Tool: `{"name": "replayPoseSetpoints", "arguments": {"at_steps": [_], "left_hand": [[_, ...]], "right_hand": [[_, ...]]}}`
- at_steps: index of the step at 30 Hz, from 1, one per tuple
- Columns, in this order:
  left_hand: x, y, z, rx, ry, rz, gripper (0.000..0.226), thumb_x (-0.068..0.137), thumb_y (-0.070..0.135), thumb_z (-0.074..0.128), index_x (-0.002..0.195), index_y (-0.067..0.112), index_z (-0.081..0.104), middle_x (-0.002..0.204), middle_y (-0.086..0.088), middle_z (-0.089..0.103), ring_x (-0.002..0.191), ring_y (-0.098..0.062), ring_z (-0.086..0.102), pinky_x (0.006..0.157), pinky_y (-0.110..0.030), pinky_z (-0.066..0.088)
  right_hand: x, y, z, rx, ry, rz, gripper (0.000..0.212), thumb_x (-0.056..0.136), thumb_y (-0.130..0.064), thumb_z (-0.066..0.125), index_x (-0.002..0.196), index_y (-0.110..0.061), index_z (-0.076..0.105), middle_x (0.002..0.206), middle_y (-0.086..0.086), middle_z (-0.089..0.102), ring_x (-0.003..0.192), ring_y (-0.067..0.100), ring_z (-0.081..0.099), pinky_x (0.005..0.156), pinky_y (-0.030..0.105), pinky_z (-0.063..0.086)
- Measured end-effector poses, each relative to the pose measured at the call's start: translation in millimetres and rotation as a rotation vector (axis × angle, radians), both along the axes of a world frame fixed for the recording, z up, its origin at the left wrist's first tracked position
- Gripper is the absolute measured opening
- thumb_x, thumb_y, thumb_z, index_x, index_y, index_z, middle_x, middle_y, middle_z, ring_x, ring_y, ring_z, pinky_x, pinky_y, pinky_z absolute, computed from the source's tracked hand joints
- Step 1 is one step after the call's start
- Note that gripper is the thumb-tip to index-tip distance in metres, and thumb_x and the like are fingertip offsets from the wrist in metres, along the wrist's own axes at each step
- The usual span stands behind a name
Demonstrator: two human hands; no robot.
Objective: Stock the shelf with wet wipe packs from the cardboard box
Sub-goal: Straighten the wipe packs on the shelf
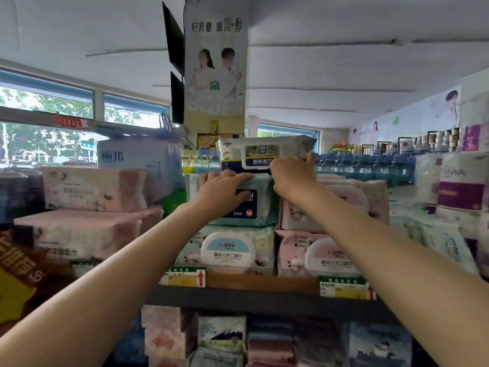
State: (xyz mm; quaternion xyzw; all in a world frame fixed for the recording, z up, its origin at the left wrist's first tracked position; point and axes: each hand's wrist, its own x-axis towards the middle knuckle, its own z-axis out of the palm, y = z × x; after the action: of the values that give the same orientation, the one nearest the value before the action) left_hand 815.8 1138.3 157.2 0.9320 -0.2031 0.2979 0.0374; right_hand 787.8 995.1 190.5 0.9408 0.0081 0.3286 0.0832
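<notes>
2 hands (225,190) (292,176) grip stacked wipe packs (267,153), fingers curled over edges.

Wet wipe packs (242,205) wear soft, glossy plastic film; their lids (227,251) look smooth, hard plastic; the shelf (264,283) board's front edge looks wooden.
</notes>
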Motion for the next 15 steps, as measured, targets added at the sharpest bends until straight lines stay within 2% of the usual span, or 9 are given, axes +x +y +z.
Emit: {"name": "replayPoseSetpoints", "arguments": {"at_steps": [2, 4, 6, 7, 8, 11, 15], "left_hand": [[1, 10, -3, -0.014, -0.011, -0.019, 0.053, 0.094, 0.044, 0.04, 0.143, 0.039, 0.023, 0.147, -0.001, 0.034, 0.134, -0.031, 0.03, 0.112, -0.049, 0.016], [0, 30, -9, -0.063, -0.022, -0.044, 0.054, 0.094, 0.04, 0.041, 0.144, 0.04, 0.02, 0.15, 0.0, 0.03, 0.138, -0.029, 0.023, 0.115, -0.051, 0.012], [-3, 51, -17, -0.034, -0.057, -0.054, 0.059, 0.094, 0.035, 0.044, 0.145, 0.04, 0.015, 0.152, 0.002, 0.023, 0.142, -0.025, 0.016, 0.116, -0.054, 0.008], [-4, 60, -20, 0.004, -0.073, -0.048, 0.063, 0.094, 0.032, 0.045, 0.146, 0.04, 0.011, 0.154, 0.002, 0.019, 0.143, -0.024, 0.013, 0.117, -0.054, 0.007], [-6, 68, -23, 0.042, -0.079, -0.035, 0.067, 0.093, 0.03, 0.047, 0.147, 0.04, 0.007, 0.156, 0.003, 0.014, 0.144, -0.023, 0.009, 0.117, -0.053, 0.005], [-11, 80, -28, 0.14, -0.075, 0.014, 0.077, 0.092, 0.029, 0.05, 0.147, 0.039, -0.003, 0.158, 0.003, 0.002, 0.146, -0.022, 0.001, 0.116, -0.05, -0.003], [-20, 69, -25, 0.028, -0.136, -0.045, 0.072, 0.09, 0.022, 0.051, 0.148, 0.035, 0.011, 0.155, -0.001, 0.012, 0.144, -0.025, 0.006, 0.116, -0.05, 0.003]], "right_hand": [[-1, 3, -1, 0.01, 0.013, 0.008, 0.022, 0.088, -0.002, 0.042, 0.071, -0.016, 0.042, 0.066, -0.004, 0.041, 0.103, 0.025, 0.055, 0.112, 0.057, 0.01], [-6, 3, -2, 0.027, -0.005, 0.051, 0.016, 0.086, -0.001, 0.043, 0.088, -0.015, 0.05, 0.082, 0.001, 0.052, 0.112, 0.027, 0.051, 0.113, 0.058, 0.012], [-12, 1, -6, -0.007, -0.05, 0.115, 0.037, 0.087, -0.006, 0.045, 0.122, -0.017, 0.048, 0.123, 0.01, 0.052, 0.129, 0.03, 0.037, 0.113, 0.057, 0.014], [-14, 1, -9, -0.066, -0.05, 0.151, 0.048, 0.089, -0.011, 0.047, 0.135, -0.02, 0.039, 0.14, 0.01, 0.04, 0.135, 0.03, 0.028, 0.113, 0.056, 0.015], [-17, 2, -13, -0.139, -0.02, 0.182, 0.054, 0.091, -0.016, 0.048, 0.142, -0.025, 0.031, 0.149, 0.007, 0.029, 0.139, 0.029, 0.021, 0.113, 0.056, 0.015], [-22, 5, -30, -0.269, 0.126, 0.181, 0.056, 0.095, -0.025, 0.044, 0.145, -0.033, 0.021, 0.155, 0.001, 0.016, 0.142, 0.026, 0.013, 0.115, 0.055, 0.01], [-33, -5, -30, -0.075, -0.027, 0.234, 0.056, 0.093, -0.012, 0.043, 0.144, -0.028, 0.026, 0.153, 0.001, 0.02, 0.142, 0.025, 0.015, 0.116, 0.051, 0.01]]}}
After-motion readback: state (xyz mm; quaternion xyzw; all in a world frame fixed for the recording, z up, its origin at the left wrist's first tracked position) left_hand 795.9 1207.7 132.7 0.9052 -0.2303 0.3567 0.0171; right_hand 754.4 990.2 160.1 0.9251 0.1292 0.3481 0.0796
